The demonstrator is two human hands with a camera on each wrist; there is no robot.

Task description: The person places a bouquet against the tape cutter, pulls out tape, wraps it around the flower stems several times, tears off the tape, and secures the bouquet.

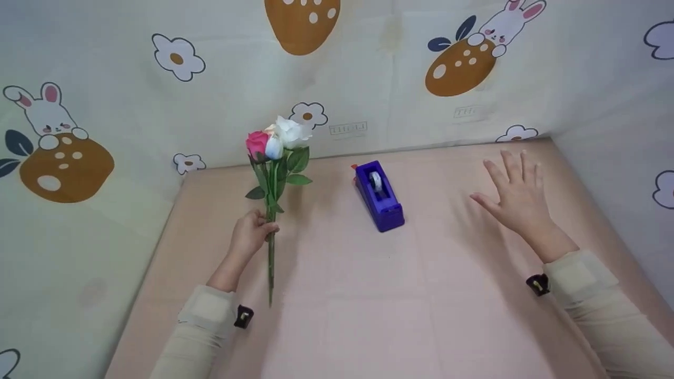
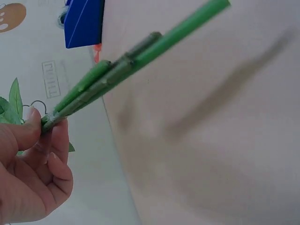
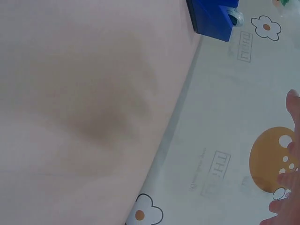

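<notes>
My left hand (image 1: 249, 231) pinches a small bunch of artificial roses by the green stems (image 2: 108, 77), holding it above the table's left part. At the top of the bunch are a pink rose (image 1: 257, 144), a white rose (image 1: 291, 132) and a pale blue bud (image 1: 274, 148), with green leaves below them. The stems' lower ends point toward me. My right hand (image 1: 518, 197) hovers over the right side with its fingers spread, holding nothing. Between the hands stands a blue tape dispenser (image 1: 388, 215) with a roll of tape (image 1: 375, 181) in it.
A pale pink cloth covers the table (image 1: 368, 316). Behind it and at both sides hangs a light sheet (image 1: 231, 79) printed with rabbits and flowers. Dark wrist cameras sit at both sleeves. A bit of orange-red (image 1: 354, 167) shows at the dispenser's far left edge.
</notes>
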